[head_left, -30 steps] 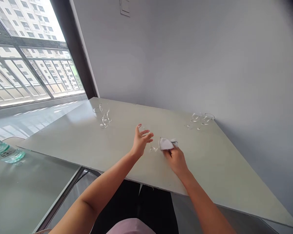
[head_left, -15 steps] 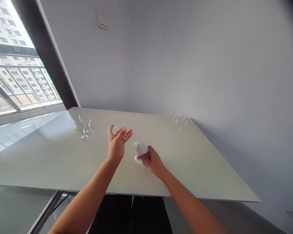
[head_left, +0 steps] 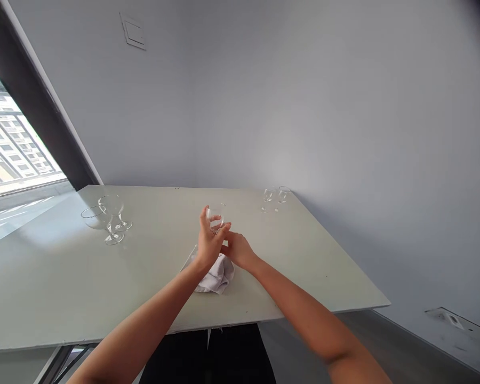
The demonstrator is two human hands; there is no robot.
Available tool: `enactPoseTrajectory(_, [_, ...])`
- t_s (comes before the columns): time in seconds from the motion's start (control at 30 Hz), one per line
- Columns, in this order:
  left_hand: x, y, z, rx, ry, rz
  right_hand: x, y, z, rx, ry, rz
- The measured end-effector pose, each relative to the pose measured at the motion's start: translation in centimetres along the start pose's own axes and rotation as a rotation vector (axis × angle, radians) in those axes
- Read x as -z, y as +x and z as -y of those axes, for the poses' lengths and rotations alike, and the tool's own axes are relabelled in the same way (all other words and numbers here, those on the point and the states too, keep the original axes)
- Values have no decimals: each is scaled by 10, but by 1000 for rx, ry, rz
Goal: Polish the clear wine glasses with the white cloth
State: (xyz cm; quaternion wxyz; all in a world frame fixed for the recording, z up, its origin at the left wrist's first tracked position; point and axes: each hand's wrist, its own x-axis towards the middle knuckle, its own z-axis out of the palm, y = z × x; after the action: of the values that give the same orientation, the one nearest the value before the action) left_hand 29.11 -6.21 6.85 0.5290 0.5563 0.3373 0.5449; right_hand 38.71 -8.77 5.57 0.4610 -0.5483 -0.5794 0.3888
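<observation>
A clear stemmed glass is upright in my left hand, whose fingers curl round its bowl. My right hand is closed just below and to the right, at the glass's lower part; its fingertips and the foot of the glass are partly hidden. Under my hands a crumpled white cloth lies on the pale table, touched by neither hand as far as I can see.
Two large stemmed glasses stand close together on the left of the table. Two smaller ones stand at the back right near the wall. The table's front edge is close to my body.
The cloth has left my right hand and lies on the table. My right hand has risen to meet my left at the glass. The view has turned to the right.
</observation>
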Motion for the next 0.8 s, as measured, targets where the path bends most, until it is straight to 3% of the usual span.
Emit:
enactPoseTrajectory(0.07, [0,4,12,-14,64,45,4,8,-10,21,-64,-15])
enactPoseTrajectory(0.17, [7,5,31,-139,283,61,21,28,-30,0,-138,-45])
enactPoseTrajectory(0.27, [15,1,54,-230,500,31,51,58,-54,-75,-206,-186])
enactPoseTrajectory(0.47, [23,-1,79,-122,476,22,99,117,-98,-236,-338,-424])
enactPoseTrajectory(0.8, [23,1,84,-19,449,-1,114,162,-124,-330,-519,-519])
